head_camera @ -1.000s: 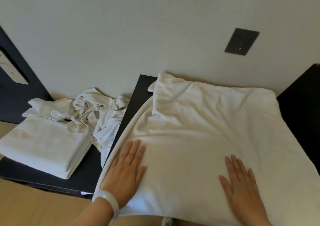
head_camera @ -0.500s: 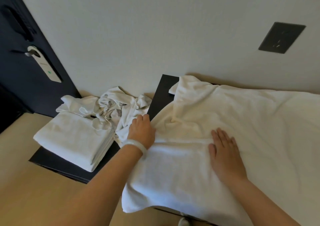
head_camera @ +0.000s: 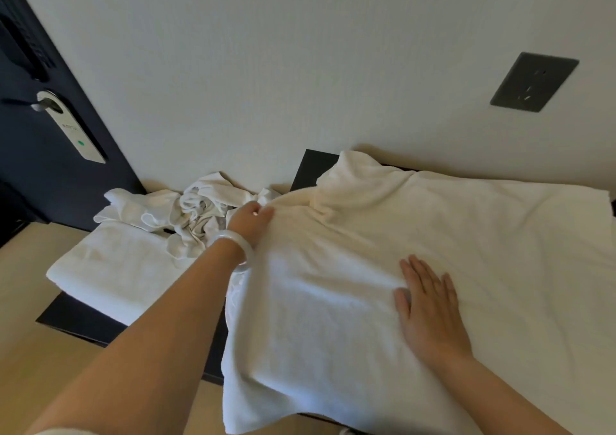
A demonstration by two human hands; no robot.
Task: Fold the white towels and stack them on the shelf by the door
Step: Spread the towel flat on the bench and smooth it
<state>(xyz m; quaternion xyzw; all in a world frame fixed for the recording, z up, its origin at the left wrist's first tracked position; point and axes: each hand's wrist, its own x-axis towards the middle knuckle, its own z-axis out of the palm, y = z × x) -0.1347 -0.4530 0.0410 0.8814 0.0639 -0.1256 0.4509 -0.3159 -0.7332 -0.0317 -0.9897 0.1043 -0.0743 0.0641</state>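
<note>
Towel (head_camera: 416, 268) is lying spread over a dark tabletop (head_camera: 310, 167) against the wall (head_camera: 266, 67), its long axis running left to right along the wall, with the near left corner hanging over the front edge. Left hand (head_camera: 251, 222) is sitting at the towel's left edge, fingers curled and gripping the cloth there. Right hand (head_camera: 430, 308) is pressing flat on the towel's near middle, fingers straight and slightly spread.

The rest of the towel is stretching away to the right of both hands. So the coming fold is probably going rightward, with the gripped left edge carried over the line the right hand is pinning. Left hand is also the nearer one to the drop-off. A folded stack (head_camera: 110, 268) is resting on the lower dark shelf (head_camera: 76, 324), just left of the tabletop. Loose towels (head_camera: 193, 207) are bunching behind the stack, touching it.

A pale bracelet (head_camera: 233, 244) is sitting on the left wrist. The door (head_camera: 50, 184) is standing left of the shelf. Its lock plate (head_camera: 75, 131) is showing a green dot and a small dark marking too blurred to read. The dark wall plate (head_camera: 533, 81) is showing no readable writing, and no brand is visible anywhere.
</note>
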